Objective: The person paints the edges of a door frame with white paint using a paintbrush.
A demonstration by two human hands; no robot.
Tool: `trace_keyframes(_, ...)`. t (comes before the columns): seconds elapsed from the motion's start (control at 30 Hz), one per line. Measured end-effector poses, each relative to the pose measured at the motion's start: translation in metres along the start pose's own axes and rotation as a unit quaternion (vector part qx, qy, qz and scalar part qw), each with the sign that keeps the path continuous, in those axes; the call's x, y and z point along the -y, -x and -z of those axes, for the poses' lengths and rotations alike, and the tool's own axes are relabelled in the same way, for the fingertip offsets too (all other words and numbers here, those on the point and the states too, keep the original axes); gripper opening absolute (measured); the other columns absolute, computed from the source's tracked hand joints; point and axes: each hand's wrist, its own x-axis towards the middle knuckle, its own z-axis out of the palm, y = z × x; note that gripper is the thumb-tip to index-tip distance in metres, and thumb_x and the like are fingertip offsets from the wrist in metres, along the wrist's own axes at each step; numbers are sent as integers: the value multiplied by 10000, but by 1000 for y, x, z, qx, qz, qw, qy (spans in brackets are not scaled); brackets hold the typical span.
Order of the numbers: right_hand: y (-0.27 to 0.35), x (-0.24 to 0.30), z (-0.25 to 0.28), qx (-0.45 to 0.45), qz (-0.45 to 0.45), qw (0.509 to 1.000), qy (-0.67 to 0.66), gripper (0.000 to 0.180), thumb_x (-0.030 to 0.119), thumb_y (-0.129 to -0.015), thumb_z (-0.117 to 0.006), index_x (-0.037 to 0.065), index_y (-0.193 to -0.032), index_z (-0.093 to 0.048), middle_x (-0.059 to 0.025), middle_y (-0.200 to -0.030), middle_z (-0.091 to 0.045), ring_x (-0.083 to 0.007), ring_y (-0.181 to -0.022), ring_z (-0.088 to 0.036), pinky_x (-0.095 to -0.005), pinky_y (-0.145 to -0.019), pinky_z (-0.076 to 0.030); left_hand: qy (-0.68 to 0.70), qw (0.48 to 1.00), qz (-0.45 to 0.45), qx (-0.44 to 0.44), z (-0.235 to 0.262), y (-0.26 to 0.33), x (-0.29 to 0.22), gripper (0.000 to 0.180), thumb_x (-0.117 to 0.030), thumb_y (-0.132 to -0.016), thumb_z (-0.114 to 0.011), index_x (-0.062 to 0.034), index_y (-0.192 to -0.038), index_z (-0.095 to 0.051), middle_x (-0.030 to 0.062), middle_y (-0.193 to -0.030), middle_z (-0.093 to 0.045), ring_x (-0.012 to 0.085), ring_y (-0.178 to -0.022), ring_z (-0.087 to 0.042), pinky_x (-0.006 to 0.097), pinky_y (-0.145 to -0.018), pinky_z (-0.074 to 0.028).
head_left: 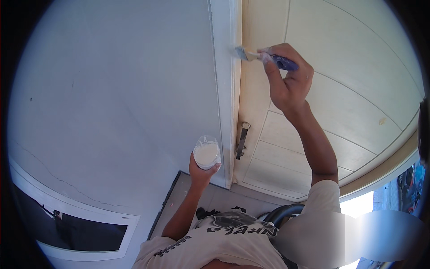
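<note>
Right hand (pixel 292 80): grip pinching paintbrush (pixel 286 64) at white frame (pixel 226 89); left hand (pixel 200 174): grip round cup (pixel 219 158), white paint (pixel 206 154) inside.

Pale wall (pixel 121 94) beside cream door (pixel 347 96)

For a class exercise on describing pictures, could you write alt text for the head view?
A person's right hand holds a blue-handled paintbrush by a white door frame, while the left hand holds a clear cup of white paint-like liquid. A cream door with a handle is on the right, a pale wall on the left.
</note>
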Motion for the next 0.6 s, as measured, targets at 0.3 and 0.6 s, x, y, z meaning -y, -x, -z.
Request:
trace_keyframes(0.3,2,-1,3,0,7,1000,-2,95,-44,-883,-682,-11,-970,-662,-110,-892,-717,-145,-706,-645,-246,-641,-514,-8,1000,-1,6,0,0,-10,713,-35,-692,-882,4,-1293,-501,119,-1196,-639,204,-1099,-648,346,-954,-533)
trace_keyframes(0.6,-84,-36,30,-22,-22,999,35,127,-56,-922,-642,-37,-1045,-667,-133,-1021,-751,-189,-886,-719,-294,-810,-580,18,1000,-1,8,-6,-2,-5,724,-37,-693,-884,2,-1303,-496,121,-1197,-637,207,-1096,-648,343,-945,-537)
